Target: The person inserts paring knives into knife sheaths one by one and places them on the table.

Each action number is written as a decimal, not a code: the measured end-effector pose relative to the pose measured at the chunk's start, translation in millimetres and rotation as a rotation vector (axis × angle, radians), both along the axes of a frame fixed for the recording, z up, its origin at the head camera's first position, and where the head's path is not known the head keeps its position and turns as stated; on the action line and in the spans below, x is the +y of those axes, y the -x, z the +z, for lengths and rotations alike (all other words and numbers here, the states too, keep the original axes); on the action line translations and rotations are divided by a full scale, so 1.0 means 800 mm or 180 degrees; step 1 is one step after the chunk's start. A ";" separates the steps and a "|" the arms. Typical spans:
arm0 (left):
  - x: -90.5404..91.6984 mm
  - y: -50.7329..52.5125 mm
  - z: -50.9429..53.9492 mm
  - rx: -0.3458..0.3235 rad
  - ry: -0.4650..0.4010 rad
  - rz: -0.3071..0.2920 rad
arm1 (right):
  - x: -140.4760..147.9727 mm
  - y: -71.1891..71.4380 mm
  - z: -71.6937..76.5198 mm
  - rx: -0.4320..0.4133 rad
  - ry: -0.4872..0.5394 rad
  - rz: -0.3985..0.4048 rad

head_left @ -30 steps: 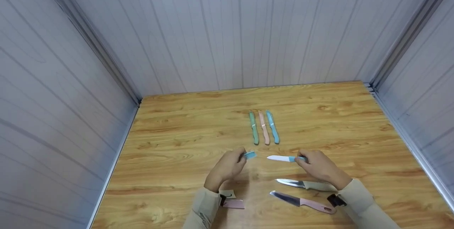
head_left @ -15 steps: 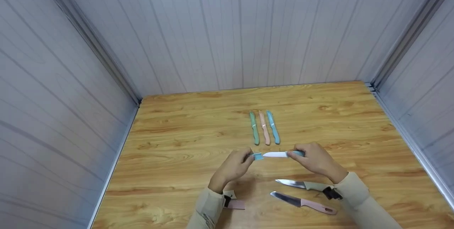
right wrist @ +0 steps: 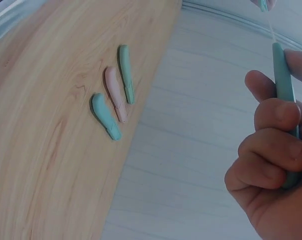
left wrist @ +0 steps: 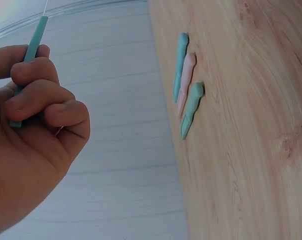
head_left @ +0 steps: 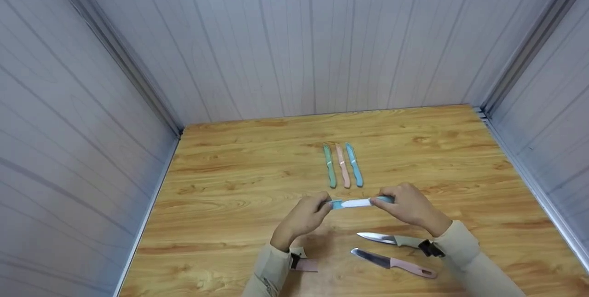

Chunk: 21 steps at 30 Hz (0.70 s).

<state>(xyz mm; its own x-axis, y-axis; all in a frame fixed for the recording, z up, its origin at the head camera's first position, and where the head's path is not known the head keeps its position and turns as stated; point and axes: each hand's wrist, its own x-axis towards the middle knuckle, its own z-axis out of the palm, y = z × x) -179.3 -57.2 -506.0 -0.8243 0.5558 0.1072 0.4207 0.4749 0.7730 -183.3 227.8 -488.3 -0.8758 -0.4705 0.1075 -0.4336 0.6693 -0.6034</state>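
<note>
Your left hand (head_left: 301,215) has its fingers curled round the blue sheath (head_left: 337,204). Your right hand (head_left: 409,205) grips the blue handle of the white-bladed knife (head_left: 356,203), blade pointing at your left hand, tip at the sheath's near end; can't tell if it's inside. Both are held above the wood-grain table (head_left: 230,172). Beyond your hands: green utensil (head_left: 330,168), pink utensil (head_left: 343,168), blue utensil (head_left: 354,168), side by side. Nearer you, right: pale-handled knife (head_left: 377,238), pink-handled knife (head_left: 393,263), blades bare. Pink sheath (head_left: 307,265) lies by your left sleeve (head_left: 270,267).

pale grooved walls (head_left: 285,48) around a wood-grain tabletop (head_left: 230,163)
</note>
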 end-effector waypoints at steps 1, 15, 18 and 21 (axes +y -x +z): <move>0.000 0.000 0.001 -0.0010 0.0006 -0.0001 | 0.000 0.000 0.000 0.0001 0.0005 0.0011; 0.003 -0.001 0.001 0.0051 -0.0053 -0.0150 | -0.002 -0.001 0.000 0.0178 0.0065 0.0181; 0.005 -0.003 0.002 0.0038 -0.0054 -0.0174 | -0.004 -0.001 -0.001 0.0155 0.0034 0.0215; 0.007 -0.004 0.003 0.0020 -0.0038 -0.0199 | -0.005 -0.001 -0.003 0.0178 0.0023 0.0254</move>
<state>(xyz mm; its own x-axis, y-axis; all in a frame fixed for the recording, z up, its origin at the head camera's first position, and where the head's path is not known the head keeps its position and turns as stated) -176.1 -51.5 -504.0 -0.7874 0.6048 0.1192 0.4540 0.4382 0.7758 -182.2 223.7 -490.7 -0.8281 -0.5375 0.1588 -0.5185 0.6269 -0.5815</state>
